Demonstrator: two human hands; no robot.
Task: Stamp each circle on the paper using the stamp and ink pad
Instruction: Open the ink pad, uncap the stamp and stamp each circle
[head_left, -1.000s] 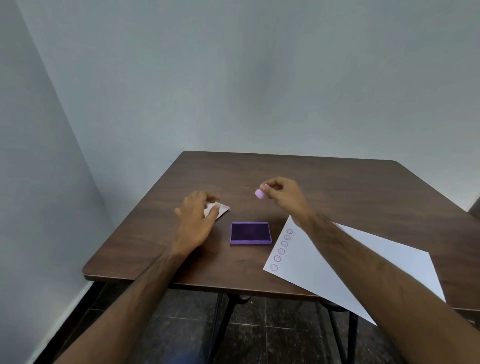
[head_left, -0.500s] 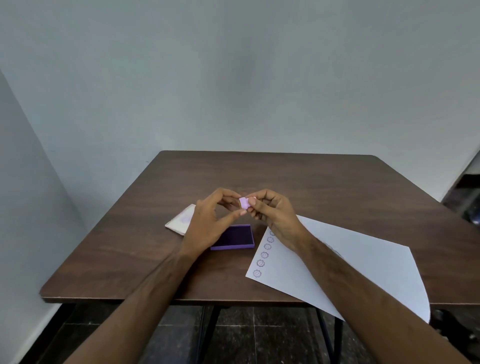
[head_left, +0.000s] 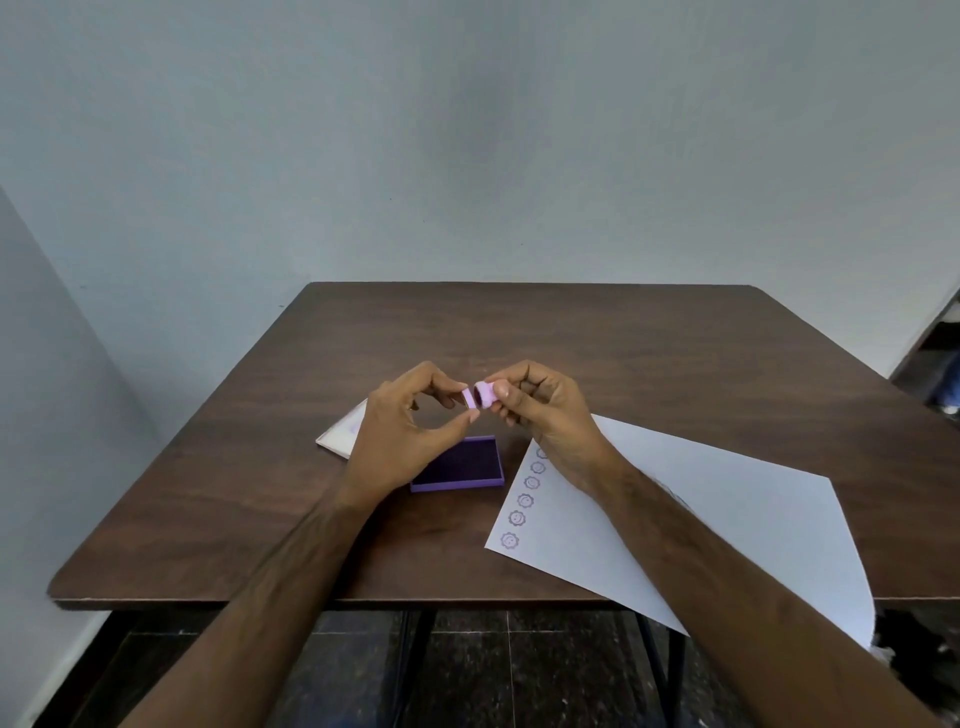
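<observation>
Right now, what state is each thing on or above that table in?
stamp: held in the right hand, cap off
cap: pinched in the left hand, just apart from the stamp
ink pad: open, flat on the table
lid: off, lying behind the left hand
paper: flat, six circles visibly stamped

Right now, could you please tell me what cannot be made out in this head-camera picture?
- White sheet of paper: the right forearm covers part of it; further circles are unknowable.
- Stamped purple marks: too small to read.
- Small pink stamp: its face is hidden between the fingertips.
- Purple rectangular ink pad: the left hand hides its left part.
</observation>
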